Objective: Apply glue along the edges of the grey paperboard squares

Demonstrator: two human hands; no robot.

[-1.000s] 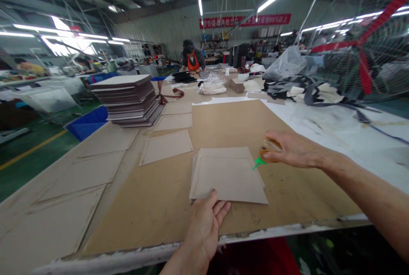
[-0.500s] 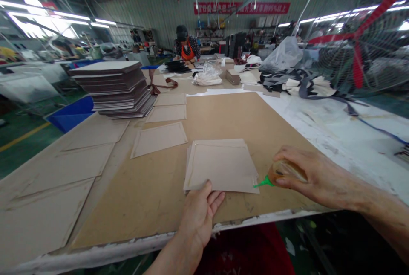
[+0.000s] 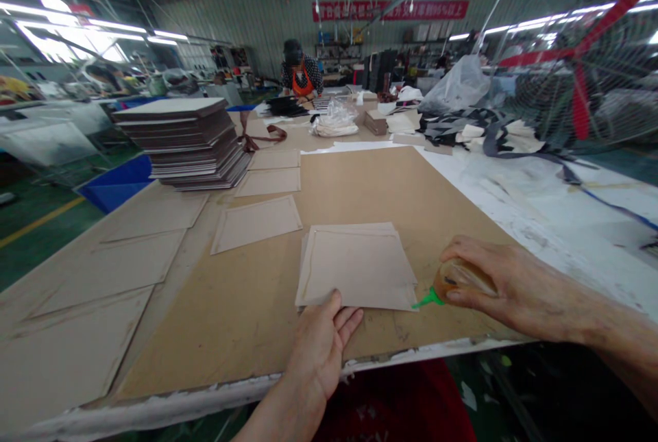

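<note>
A small stack of greyish-beige cardboard sheets (image 3: 360, 264) lies in front of me, slightly fanned. A thin glue line runs along the top sheet's left and far edges. My left hand (image 3: 323, 332) holds the stack's near edge, thumb on top and fingers curled at the rim. My right hand (image 3: 493, 284) is wrapped round a squeeze glue bottle (image 3: 462, 277) with amber contents. Its green nozzle (image 3: 429, 298) points left, its tip at the stack's near right corner.
On a brown board (image 3: 370, 181) lie single cardboard sheets (image 3: 257, 223), with more sheets (image 3: 123, 257) at left. A tall stack of boards (image 3: 185, 144) stands back left. Fabric strips (image 3: 473, 130) and a plastic bag (image 3: 455, 86) lie at right, near a fan (image 3: 576, 55). A person (image 3: 301, 75) works across the table.
My right hand has shifted slightly right with the glue bottle, bringing the nozzle tip from the top sheet to its near right corner. My left hand and the stack stay put.
</note>
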